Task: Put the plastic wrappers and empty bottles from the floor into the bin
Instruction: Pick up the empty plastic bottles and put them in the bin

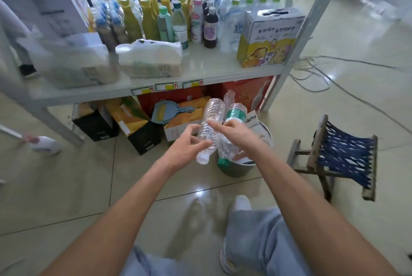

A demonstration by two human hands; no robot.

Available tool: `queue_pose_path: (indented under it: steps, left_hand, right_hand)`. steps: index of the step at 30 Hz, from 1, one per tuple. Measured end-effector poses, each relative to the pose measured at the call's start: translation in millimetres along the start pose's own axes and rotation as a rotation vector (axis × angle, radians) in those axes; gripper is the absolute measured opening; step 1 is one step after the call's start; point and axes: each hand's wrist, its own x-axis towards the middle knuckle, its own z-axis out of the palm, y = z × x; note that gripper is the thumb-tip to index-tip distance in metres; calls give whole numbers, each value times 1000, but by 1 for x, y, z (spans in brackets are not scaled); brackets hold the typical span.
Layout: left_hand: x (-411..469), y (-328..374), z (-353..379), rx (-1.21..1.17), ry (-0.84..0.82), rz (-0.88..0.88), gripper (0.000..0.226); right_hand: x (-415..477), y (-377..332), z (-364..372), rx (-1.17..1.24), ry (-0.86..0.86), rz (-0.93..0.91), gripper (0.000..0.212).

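At lower left of the frame, bare tiled floor [66,186], with no wrapper or bottle visible on it; a small white object [45,144] near the left edge too blurred to identify. At upper left through upper centre, shelf [200,70] stocked with full drink bottles [156,19] and cartons, judged not part of the task. At centre, left hand [185,148] under a clear ribbed empty bottle [208,132], fingers [201,143] loosely curled and touching its side, thumb on the near face; grip appears light, more support than clench. Just right of it, right hand [231,129], index finger extended across the clear bottle, remaining fingers wrapped around a green-labelled bottle [233,133] with green cap pointing down; crumpled clear plastic wrapper [229,97] showing above that hand, apparently held together with the bottle, though contact is hidden. Directly beneath both bottles, at centre right, bin [236,170], a round grey container with some white paper or packaging already inside; contents otherwise hidden by the hands. At right of the frame, folding stool [343,153] and loose cables [323,75] on the floor. Judged stage: collection largely finished, two bottles and a wrapper poised over the bin but not yet dropped; release into the bin remaining, plus a check of floor areas outside the view.
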Motion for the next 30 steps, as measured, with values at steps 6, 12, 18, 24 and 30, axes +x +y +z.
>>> queue_pose_path:
  steps: [6, 12, 18, 24, 30]
  left_hand:
    - [-9, 17, 11, 41, 24, 86, 70]
    - [10, 25, 34, 85, -76, 109, 81]
    - [45, 38, 50, 45, -10, 2, 60]
    - [66, 8, 47, 173, 5, -144, 48]
    - [77, -10, 39, 134, 3, -195, 57]
  right_hand:
    - [-6, 10, 1, 289, -63, 151, 77]
    - [11, 17, -15, 433, -140, 306, 65]
    - [62, 34, -32, 556, -159, 479, 98]
    - [105, 64, -40, 682, -226, 583, 103]
    - [130, 86, -47, 770, -298, 746, 107]
